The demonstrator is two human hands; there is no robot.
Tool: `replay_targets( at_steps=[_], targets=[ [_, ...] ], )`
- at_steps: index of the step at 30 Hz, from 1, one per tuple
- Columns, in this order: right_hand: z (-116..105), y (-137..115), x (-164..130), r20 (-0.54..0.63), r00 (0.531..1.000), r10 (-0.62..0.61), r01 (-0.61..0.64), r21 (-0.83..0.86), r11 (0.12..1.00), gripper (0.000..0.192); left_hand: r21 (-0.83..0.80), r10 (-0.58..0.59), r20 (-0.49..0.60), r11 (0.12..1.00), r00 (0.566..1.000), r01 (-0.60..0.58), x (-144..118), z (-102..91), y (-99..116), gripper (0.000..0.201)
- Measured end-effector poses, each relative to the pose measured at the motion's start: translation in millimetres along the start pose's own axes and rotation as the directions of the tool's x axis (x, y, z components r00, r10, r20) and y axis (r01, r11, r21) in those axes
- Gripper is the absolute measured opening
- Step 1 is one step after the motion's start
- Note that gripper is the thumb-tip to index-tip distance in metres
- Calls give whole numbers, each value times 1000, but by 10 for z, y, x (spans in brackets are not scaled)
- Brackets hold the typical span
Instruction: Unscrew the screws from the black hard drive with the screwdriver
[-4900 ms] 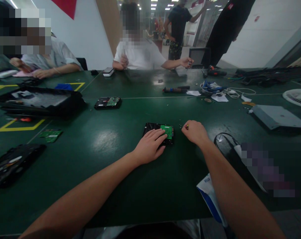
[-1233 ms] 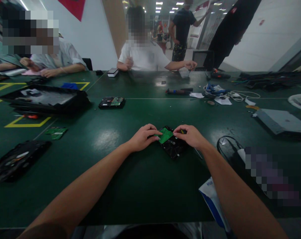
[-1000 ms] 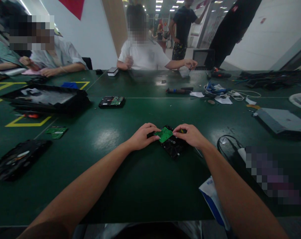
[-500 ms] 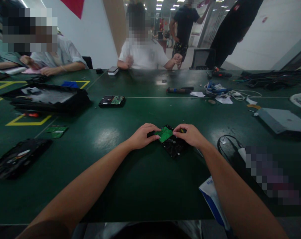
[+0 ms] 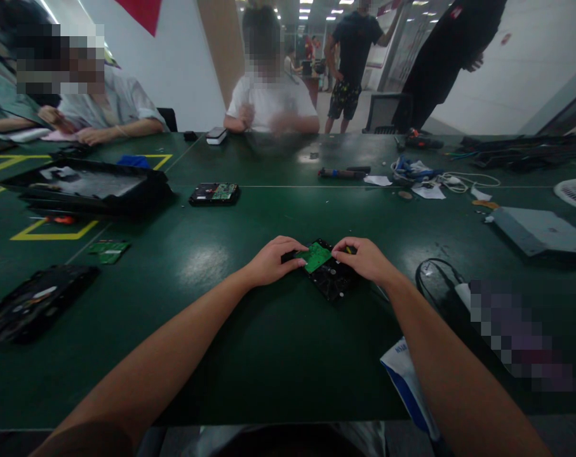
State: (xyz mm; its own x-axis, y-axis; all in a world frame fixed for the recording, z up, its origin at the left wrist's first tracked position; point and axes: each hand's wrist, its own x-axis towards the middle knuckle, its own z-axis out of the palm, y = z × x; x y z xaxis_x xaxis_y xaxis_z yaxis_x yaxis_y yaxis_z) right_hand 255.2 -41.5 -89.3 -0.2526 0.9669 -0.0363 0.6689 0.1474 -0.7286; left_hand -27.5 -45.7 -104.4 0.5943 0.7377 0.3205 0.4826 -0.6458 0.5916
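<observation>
Since the first earlier picture, the black hard drive point(image 5: 333, 279) had been turned askew on the green table point(image 5: 249, 355), and the green circuit board point(image 5: 316, 256) had been lifted at an angle off its upper face; over the last second little was changed near the hands, though the arm of the person in white across the table had been drawn back. The drive was lying just in front of the wearer, between both hands. The left hand point(image 5: 273, 260) was curled, its fingertips pinched on the board's left edge and touching the drive's dark corner beneath. The right hand point(image 5: 364, 259) was closed in a loose pinch at the board's right corner, with a small yellowish object, too small to be identified, tucked by its fingers. For the lifting of the board to be done well, it would best be raised evenly by its edges, without bending, while the drive was kept pressed flat against the table. A second drive point(image 5: 214, 193), a loose board point(image 5: 108, 249) and an opened black case point(image 5: 85, 188) were left well apart.
</observation>
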Motion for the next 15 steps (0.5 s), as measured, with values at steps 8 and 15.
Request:
replay_targets(
  at_steps=[8,15],
  targets=[
    [1,9,2,3,1000,-11,11,4,1000,18,8,-4,-6,1000,1000,4,0,5,0,36],
    [4,9,4,4,1000,4,-4,-14,1000,20,0,-7,2,1000,1000,7,0,-4,12,36]
  ],
)
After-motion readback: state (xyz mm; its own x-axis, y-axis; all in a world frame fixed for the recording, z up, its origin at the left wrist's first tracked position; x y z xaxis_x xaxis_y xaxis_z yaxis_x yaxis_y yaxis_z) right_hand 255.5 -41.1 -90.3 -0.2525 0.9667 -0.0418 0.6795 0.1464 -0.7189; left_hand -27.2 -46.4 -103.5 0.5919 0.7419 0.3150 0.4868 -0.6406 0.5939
